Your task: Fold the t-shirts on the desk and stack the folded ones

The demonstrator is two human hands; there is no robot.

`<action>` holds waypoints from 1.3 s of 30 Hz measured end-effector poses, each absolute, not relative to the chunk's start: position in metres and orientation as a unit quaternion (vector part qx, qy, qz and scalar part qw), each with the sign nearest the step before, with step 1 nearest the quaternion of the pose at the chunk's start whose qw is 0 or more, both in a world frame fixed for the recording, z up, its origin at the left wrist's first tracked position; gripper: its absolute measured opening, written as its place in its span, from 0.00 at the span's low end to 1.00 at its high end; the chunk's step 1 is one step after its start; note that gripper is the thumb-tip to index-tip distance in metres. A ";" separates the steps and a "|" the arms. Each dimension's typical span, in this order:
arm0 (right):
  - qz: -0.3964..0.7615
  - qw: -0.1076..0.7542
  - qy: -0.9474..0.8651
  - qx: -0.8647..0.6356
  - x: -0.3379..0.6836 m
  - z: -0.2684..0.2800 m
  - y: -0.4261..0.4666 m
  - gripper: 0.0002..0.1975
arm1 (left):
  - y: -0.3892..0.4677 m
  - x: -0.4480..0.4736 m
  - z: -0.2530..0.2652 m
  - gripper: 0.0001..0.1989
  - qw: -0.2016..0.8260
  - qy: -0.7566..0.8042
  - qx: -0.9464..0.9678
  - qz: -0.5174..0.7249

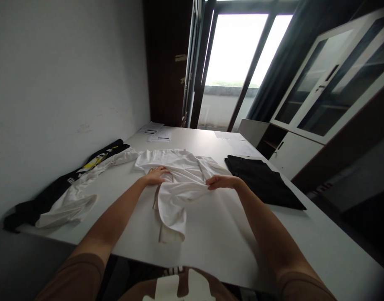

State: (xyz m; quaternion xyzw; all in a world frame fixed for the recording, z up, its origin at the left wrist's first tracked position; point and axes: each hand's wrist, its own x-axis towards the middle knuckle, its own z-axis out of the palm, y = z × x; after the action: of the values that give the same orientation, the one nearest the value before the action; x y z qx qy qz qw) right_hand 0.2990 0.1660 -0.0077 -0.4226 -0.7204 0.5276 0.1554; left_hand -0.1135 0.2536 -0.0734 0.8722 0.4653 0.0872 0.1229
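A white garment (182, 167) lies partly folded on the white table, its far edge looking gathered and one narrow part hanging loosely towards me. Whether it is trousers or a top, I cannot tell. My left hand (155, 175) rests on its left side, palm down with the fingers stretched out. On the right, my right hand (221, 182) pinches the near edge of the cloth between thumb and fingers. Creases run across the fabric between both hands.
A folded black cloth (261, 179) lies to the right. Along the left wall are a rumpled white garment (82, 188) and black clothing (50, 192) with yellow markings. Papers (159, 133) lie at the back left, more sheets (239, 144) at the back right. A glass-door cabinet (326, 83) stands beyond.
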 end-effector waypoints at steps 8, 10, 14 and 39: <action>0.481 0.148 -0.749 -0.431 0.331 -0.022 0.183 0.08 | 0.267 -0.154 -0.068 0.31 0.139 0.517 0.842 0.061; 0.427 0.177 -0.765 -0.449 0.328 -0.023 0.187 0.03 | 0.270 -0.163 -0.072 0.31 0.124 0.548 0.824 0.070; 0.293 0.280 -0.757 -0.512 0.316 -0.029 0.191 0.06 | 0.268 -0.164 -0.080 0.29 0.060 0.609 0.784 0.103; 0.576 -0.031 -0.733 -0.360 0.253 -0.013 0.148 0.32 | 0.226 -0.082 -0.090 0.31 0.065 0.566 0.817 0.083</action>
State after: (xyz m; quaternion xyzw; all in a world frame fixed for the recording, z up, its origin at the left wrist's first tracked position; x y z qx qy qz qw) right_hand 0.2533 0.1478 -0.0132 -0.3598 -0.7334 0.5759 -0.0314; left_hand -0.0823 0.2263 -0.0904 0.8175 0.5662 0.0827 0.0652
